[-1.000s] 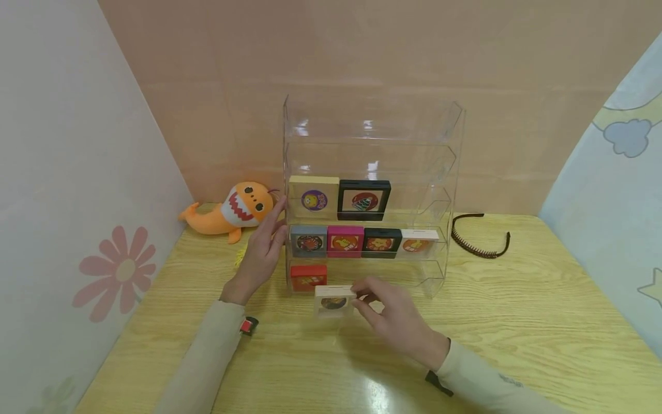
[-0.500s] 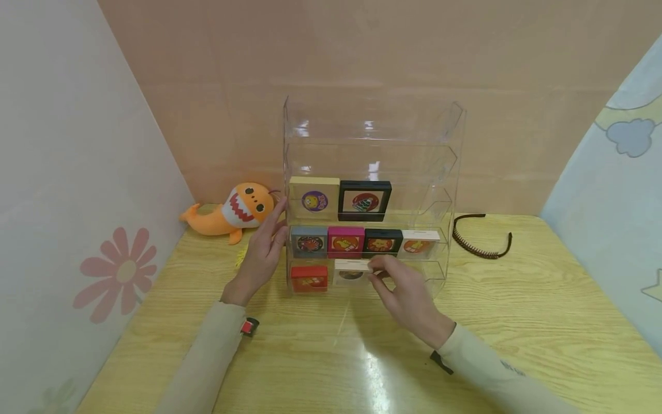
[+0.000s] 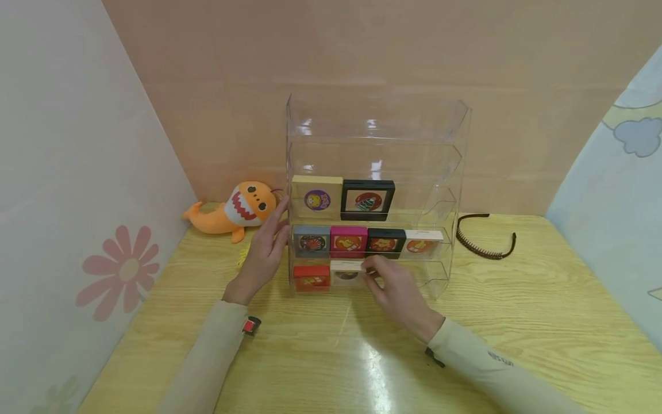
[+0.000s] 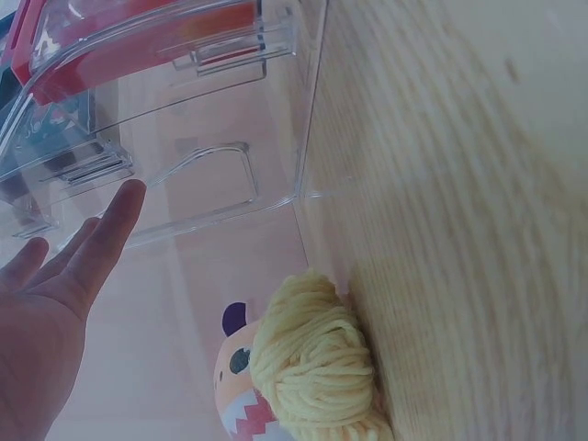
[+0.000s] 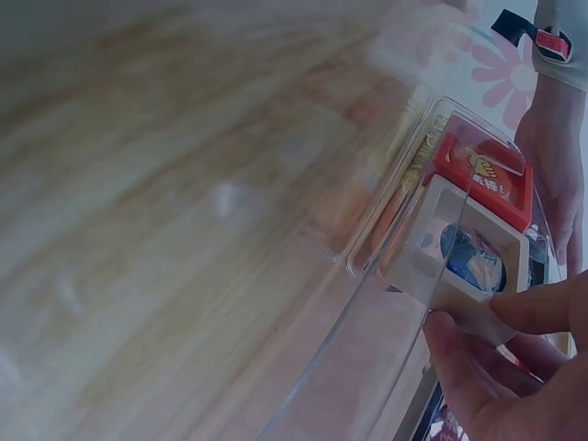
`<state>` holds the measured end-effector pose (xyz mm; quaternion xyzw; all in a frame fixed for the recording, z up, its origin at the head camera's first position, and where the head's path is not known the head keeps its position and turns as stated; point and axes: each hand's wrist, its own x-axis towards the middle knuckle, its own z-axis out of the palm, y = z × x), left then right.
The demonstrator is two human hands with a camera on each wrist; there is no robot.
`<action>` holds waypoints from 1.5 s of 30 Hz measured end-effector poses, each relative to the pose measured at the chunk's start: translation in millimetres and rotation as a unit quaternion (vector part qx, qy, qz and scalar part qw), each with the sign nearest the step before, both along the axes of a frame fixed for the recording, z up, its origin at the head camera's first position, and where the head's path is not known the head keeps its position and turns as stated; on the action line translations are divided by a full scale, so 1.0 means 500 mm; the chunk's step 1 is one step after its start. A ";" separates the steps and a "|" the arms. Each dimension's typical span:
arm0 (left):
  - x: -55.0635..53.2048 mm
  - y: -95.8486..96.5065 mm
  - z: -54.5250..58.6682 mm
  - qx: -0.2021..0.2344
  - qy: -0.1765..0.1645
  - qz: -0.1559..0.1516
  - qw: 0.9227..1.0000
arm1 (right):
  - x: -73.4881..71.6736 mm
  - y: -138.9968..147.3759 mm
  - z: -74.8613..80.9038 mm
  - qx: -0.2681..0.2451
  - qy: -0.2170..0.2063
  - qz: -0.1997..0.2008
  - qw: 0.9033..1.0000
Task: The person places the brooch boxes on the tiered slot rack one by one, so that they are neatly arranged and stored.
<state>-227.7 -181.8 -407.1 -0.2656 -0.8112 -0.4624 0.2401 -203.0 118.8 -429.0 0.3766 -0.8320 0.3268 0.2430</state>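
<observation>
My right hand pinches the right edge of a small white framed box with a round picture. The box stands in the bottom tier of a clear acrylic rack, beside a red box; in the right wrist view the white box sits behind the tier's clear front lip. My left hand rests against the rack's left side with its fingers straight. Above, one tier holds a grey box, a pink box, a black box and a white box.
A cream box and a larger black box stand one tier higher. Left of the rack lie an orange plush shark and a ball of yellow yarn. A dark headband lies to the right on the wooden table.
My right hand has moved the white box up and back from in front of the rack into the bottom tier, then left towards the red box. My left hand has stayed at the rack's side.
</observation>
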 end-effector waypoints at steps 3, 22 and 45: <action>0.000 0.001 0.000 0.001 0.001 0.000 1.000 | 0.002 -0.001 0.000 0.004 -0.006 -0.006 1.000; -0.004 0.001 0.001 0.004 0.004 0.001 1.000 | 0.006 -0.005 0.007 0.021 -0.034 -0.018 0.999; -0.005 -0.008 -0.003 0.009 -0.007 -0.008 1.000 | 0.042 0.151 0.120 -0.048 0.095 -0.110 0.988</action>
